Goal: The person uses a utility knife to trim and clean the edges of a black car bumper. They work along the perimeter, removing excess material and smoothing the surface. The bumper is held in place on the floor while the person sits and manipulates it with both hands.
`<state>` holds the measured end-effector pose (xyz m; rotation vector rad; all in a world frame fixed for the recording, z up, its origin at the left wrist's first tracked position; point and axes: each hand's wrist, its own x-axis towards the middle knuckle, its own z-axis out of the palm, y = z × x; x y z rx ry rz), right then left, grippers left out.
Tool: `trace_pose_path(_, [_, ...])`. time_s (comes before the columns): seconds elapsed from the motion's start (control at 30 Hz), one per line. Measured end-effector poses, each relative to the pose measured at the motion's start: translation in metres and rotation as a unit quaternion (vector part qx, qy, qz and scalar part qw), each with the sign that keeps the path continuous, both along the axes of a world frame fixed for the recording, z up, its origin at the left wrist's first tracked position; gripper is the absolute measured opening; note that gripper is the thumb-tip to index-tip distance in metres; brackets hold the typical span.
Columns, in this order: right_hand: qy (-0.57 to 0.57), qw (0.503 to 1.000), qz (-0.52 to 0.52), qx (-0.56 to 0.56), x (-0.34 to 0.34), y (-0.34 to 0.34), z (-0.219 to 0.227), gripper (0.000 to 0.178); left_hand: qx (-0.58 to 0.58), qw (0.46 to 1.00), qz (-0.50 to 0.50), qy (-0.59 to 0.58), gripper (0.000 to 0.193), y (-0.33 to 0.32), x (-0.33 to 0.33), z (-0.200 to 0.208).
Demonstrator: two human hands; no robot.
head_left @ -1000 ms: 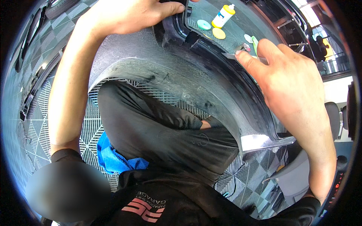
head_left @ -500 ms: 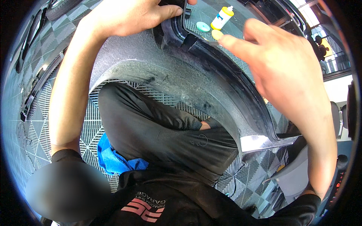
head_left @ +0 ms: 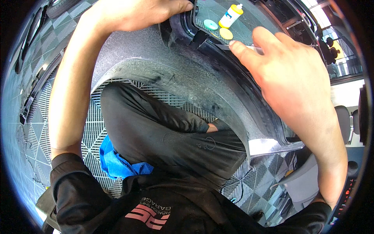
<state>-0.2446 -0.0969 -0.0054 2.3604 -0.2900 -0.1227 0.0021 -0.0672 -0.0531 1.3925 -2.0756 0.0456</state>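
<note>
Checkered garage floor tiles [head_left: 35, 128] run under the grey wheel-arch liner [head_left: 163, 74]. Left hand [head_left: 136, 13] clamps the dark trim edge [head_left: 183, 23], grip pressed together; right hand [head_left: 288, 74] pinches a thin pale strip [head_left: 237, 46] against the liner's rim. Best kept flat, steady pressure, bracing hand firm.

The person wears a black top [head_left: 163, 206] with a pink and white logo on the chest at the lower middle of the frame, its sleeves [head_left: 74, 183] apparently pushed up to leave both forearms bare, and black trousers [head_left: 163, 132] at centre.
</note>
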Motion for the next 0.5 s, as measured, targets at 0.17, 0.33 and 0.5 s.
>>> trace_pose_path(0.17, [0.008,0.999,-0.039,-0.009,-0.012,0.007,0.003,0.034,0.023,1.0,-0.001,0.018,0.031,-0.009,0.008,-0.005])
trace_pose_path(0.33, [0.004,0.999,-0.053,0.011,-0.03,0.008,-0.001,0.035,0.024,0.999,-0.01,0.02,0.031,-0.01,0.009,-0.005])
trace_pose_path(0.5, [0.001,0.998,-0.063,0.028,-0.051,0.005,-0.002,0.037,0.051,0.998,-0.005,0.047,0.031,-0.009,0.004,0.001])
